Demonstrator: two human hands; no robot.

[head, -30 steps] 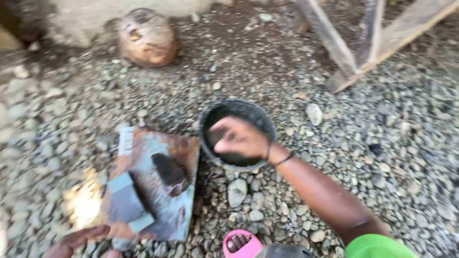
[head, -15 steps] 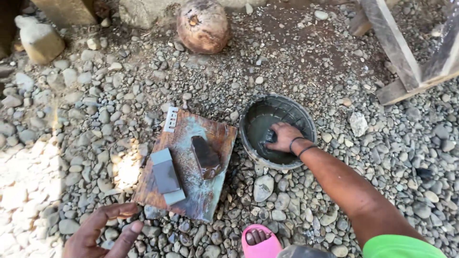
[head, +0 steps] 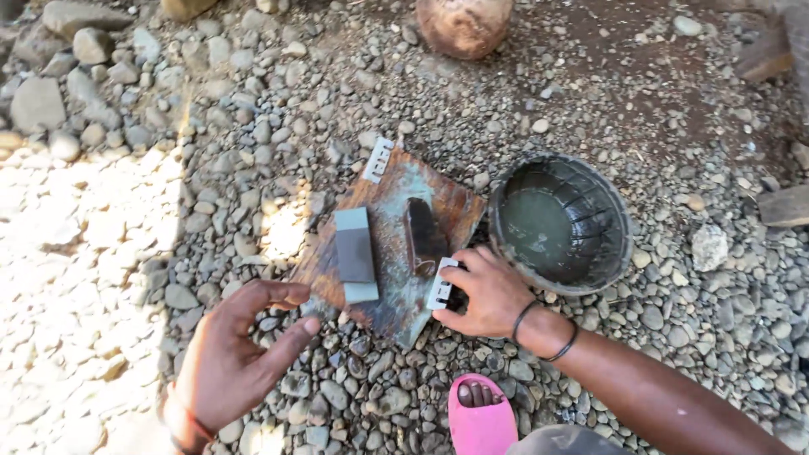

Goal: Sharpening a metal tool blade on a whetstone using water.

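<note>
In the head view, a worn wooden board [head: 389,244] lies flat on river gravel [head: 211,126], with a grey whetstone [head: 355,254] lying along its left half and a dark blade-like tool [head: 424,238] lying beside it, apart from the stone. The right hand [head: 487,291] sits at the board's near right edge, its fingers closed on a small pale metal bracket [head: 442,284] at that edge. The left hand [head: 240,354] hovers just off the board's near left corner, fingers spread and holding nothing, not quite touching the wood. A dark bowl [head: 560,223] holding murky water stands just right of the board, a coconut [head: 463,25] lies well beyond it, and a pink sandal [head: 482,417] shows at the bottom. The step in hand looks like setting up a sharpening station, with the board being squared or steadied. The next move likely calls for the left hand to press the near corner down so the board sits firm on the loose stones.
</note>
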